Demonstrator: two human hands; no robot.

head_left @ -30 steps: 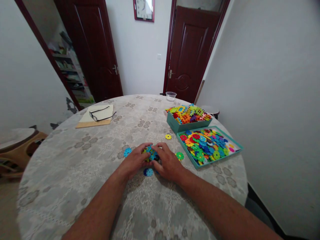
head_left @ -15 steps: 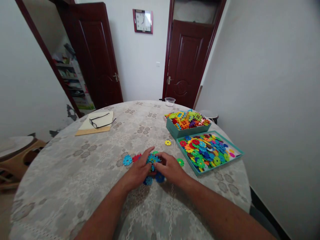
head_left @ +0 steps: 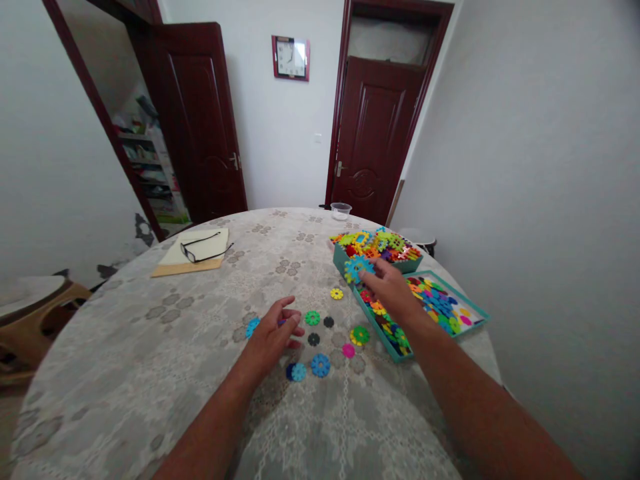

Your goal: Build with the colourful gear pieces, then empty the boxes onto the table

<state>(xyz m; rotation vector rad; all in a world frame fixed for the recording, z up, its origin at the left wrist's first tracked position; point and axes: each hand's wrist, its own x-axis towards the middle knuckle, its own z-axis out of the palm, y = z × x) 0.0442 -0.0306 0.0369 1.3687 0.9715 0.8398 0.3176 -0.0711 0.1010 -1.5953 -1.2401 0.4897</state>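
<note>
My right hand (head_left: 393,287) pinches a blue toothed building piece (head_left: 359,268) with yellow-green teeth at its lower left side. It hangs over the near left corner of the shallow teal tray (head_left: 385,340), in front of the deeper box (head_left: 343,260). My left hand (head_left: 273,337) holds its fingers apart, low over the table, partly hiding a blue notched disc (head_left: 253,327). A bit of purple shows between its fingers, too small to make out. Right of it lie a green disc (head_left: 313,318), two dark discs and a pink disc (head_left: 349,351). Nearer me is a blue disc (head_left: 321,365).
Notched discs of many colours fill the tray, and toothed pieces heap above the box rim. A yellow disc (head_left: 337,293) lies left of the tray. Glasses (head_left: 200,252) rest on a pad (head_left: 170,253) at the left. A clear bowl (head_left: 341,211) stands at the far edge.
Both hands were together around the blue piece at the table's middle. My right hand has carried it right and away from me to the box; my left hand has let go and opened.
</note>
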